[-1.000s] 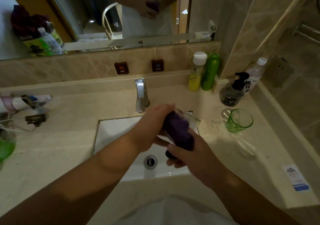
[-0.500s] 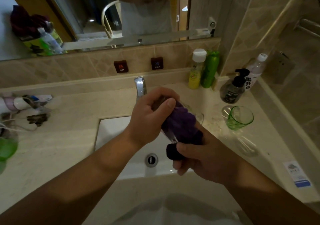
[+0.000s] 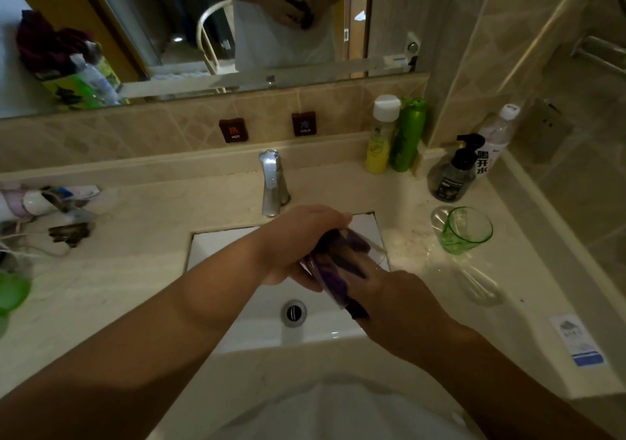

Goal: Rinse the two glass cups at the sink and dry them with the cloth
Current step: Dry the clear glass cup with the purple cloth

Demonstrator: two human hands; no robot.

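Over the white sink [image 3: 233, 263], my left hand [image 3: 298, 239] grips a clear glass cup [image 3: 377, 253] from above, tilted on its side. A purple cloth [image 3: 333, 270] is stuffed inside the cup. My right hand [image 3: 403, 307] holds the cloth, its fingers pushed into the cup's mouth. A green glass cup [image 3: 465, 231] stands upright on the counter to the right of the sink, apart from both hands.
The chrome faucet [image 3: 272, 182] stands behind the sink, with no water running. Yellow and green bottles [image 3: 393, 138], a dark pump bottle [image 3: 452, 172] and a water bottle [image 3: 491, 141] crowd the back right corner. Clutter [image 3: 57, 209] lies on the left of the counter. A mirror hangs above.
Both hands have dropped lower over the sink with the cup. My right fingers have gone deeper into the cup with the cloth, and the cup has turned in my left hand.
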